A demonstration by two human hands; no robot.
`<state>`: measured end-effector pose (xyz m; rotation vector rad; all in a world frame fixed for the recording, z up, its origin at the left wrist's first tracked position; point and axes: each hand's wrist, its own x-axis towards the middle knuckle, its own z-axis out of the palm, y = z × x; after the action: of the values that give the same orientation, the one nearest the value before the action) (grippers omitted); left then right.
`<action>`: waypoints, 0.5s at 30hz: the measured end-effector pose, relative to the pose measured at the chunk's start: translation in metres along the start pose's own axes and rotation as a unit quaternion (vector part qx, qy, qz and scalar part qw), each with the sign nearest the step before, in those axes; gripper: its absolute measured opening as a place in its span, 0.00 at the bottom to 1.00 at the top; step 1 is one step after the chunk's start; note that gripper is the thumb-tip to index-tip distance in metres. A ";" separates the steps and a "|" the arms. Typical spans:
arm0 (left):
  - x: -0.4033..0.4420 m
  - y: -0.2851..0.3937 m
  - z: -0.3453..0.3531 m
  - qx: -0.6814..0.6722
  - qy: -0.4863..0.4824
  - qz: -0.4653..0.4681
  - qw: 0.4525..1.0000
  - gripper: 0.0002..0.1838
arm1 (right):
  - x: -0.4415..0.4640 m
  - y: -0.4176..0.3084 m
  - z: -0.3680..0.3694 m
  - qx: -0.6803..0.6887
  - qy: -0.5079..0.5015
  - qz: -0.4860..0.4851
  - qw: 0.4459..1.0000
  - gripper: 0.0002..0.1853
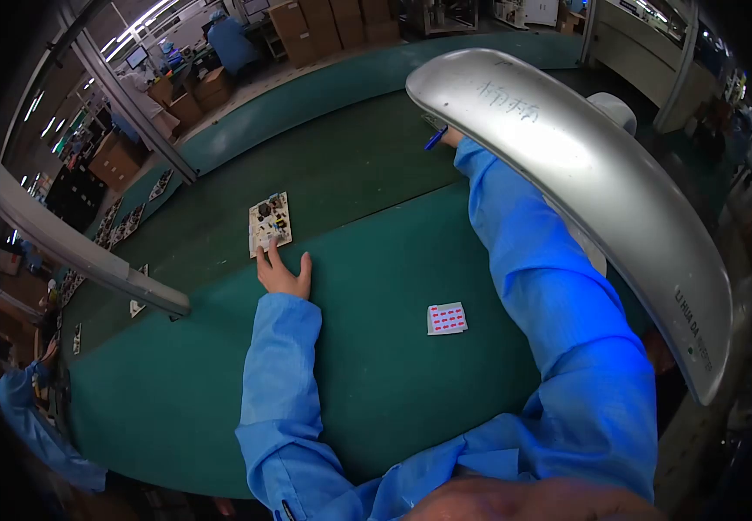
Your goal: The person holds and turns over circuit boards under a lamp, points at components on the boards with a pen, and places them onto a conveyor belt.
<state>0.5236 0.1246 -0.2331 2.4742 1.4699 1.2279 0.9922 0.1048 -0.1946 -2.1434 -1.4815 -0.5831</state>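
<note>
Circuit board and two bare hands at a green work surface (376, 365). The circuit board (270, 224) lies on a darker green strip (376, 174) just beyond the surface's far edge. Left hand (282, 276): grip spread, thumb apart, fingertips at the board's near end. Right hand (451, 136): mostly hidden behind a silver hood (567, 165), a slim blue item (435, 139) at its visible part; whether the grip is spread or closed cannot be told. Writing: the hood reads "LI HUA DA INVERTER" in dark capitals near its lower end; handwritten characters near its upper end are not clearly legible. A white sheet (447, 319) between the sleeves bears rows of small red marks, too small to read.
</note>
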 end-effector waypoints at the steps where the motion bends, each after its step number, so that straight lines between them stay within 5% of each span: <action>1: 0.001 0.001 0.004 -0.003 -0.002 0.004 1.000 0.38 | -0.001 0.000 -0.016 -0.018 -0.011 0.011 1.000 0.44; 5: 0.004 0.011 0.002 -0.030 0.001 0.023 0.999 0.35 | 0.002 0.020 0.002 -0.038 -0.130 0.136 0.981 0.55; 7: 0.005 0.015 -0.002 -0.036 -0.003 0.018 0.999 0.35 | -0.008 0.025 0.001 -0.022 -0.072 0.153 0.985 0.57; 9: 0.006 0.017 -0.003 -0.038 0.007 0.031 0.999 0.34 | -0.006 0.025 0.001 0.032 -0.125 0.217 0.968 0.58; 12: 0.009 0.019 -0.004 -0.040 0.030 0.041 0.998 0.35 | -0.005 0.006 -0.013 0.039 -0.119 0.147 0.981 0.57; 14: 0.010 0.030 -0.011 -0.038 0.034 0.065 0.997 0.36 | 0.001 -0.034 -0.048 -0.025 -0.231 0.071 0.970 0.54; 15: 0.010 0.031 -0.011 -0.039 0.042 0.089 0.994 0.39 | -0.003 -0.049 -0.054 -0.022 -0.165 0.030 0.986 0.52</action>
<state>0.5421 0.1109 -0.2072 2.5778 1.2144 1.4059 0.9412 0.0861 -0.1466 -2.3995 -1.5756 -0.2476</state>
